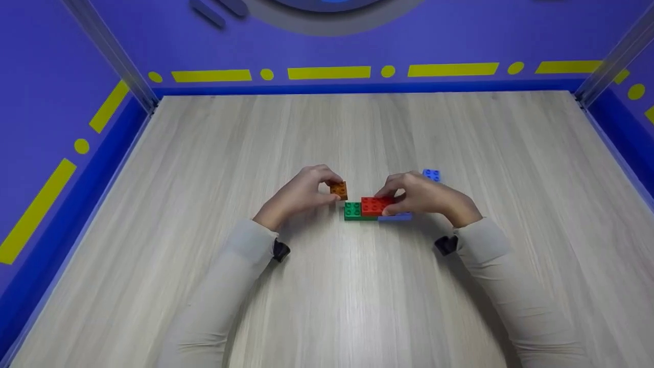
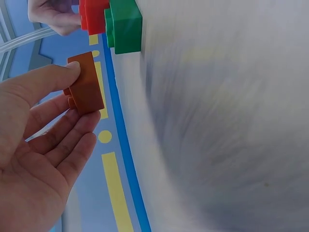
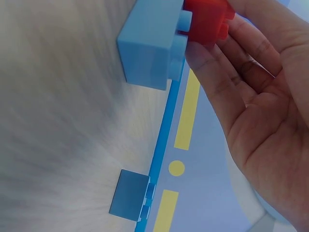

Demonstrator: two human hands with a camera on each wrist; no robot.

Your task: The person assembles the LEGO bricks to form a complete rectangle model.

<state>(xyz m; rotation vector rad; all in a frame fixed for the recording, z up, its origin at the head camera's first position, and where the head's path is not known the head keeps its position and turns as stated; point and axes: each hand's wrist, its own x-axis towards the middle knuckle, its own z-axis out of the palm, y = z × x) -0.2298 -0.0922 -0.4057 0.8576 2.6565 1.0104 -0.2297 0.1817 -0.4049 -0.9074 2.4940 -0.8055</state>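
My left hand (image 1: 309,190) pinches a small orange-brown brick (image 1: 339,190) between thumb and fingers, raised off the table in the left wrist view. Just right of it, a green brick (image 1: 352,210) and a blue brick (image 1: 395,216) lie end to end on the table. A red brick (image 1: 373,206) sits across the top of both, leaving studs bare on the green one. My right hand (image 1: 416,194) grips the red brick near its right end, thumb on the near side. In the right wrist view the fingers (image 3: 212,72) reach beside the blue brick's studs.
A separate small blue brick (image 1: 431,175) stands on the wooden table (image 1: 327,296), behind my right hand. Blue panels (image 1: 327,51) with yellow marks wall the table at the back and both sides. A dark wrist mount (image 1: 447,245) sits at my right cuff.
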